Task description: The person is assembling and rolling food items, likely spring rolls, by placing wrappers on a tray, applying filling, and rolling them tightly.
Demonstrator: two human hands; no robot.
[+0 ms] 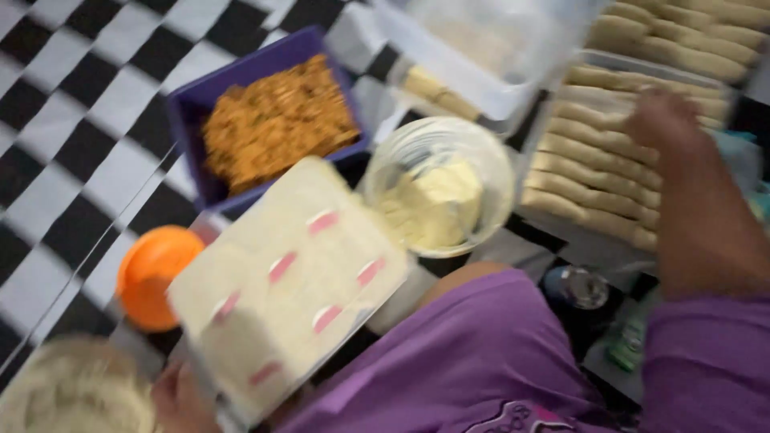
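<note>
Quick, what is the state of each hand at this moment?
Left hand: holding the flat pale board at its lower edge.
Right hand: over the tray of pale rolls; open or closed cannot be told.

Black-and-white checkered floor (72, 120)

Bright, even light with soft shadows; heavy motion blur smears the whole view, and the clear tub (437, 184) shows mild glare.

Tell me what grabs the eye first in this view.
The purple tub of orange-brown filling at upper left stands out against the black-and-white checkered floor. Centre frame, the left hand holds a pale slab marked with pink patches. The right hand reaches over rows of pale rolls at right.
</note>
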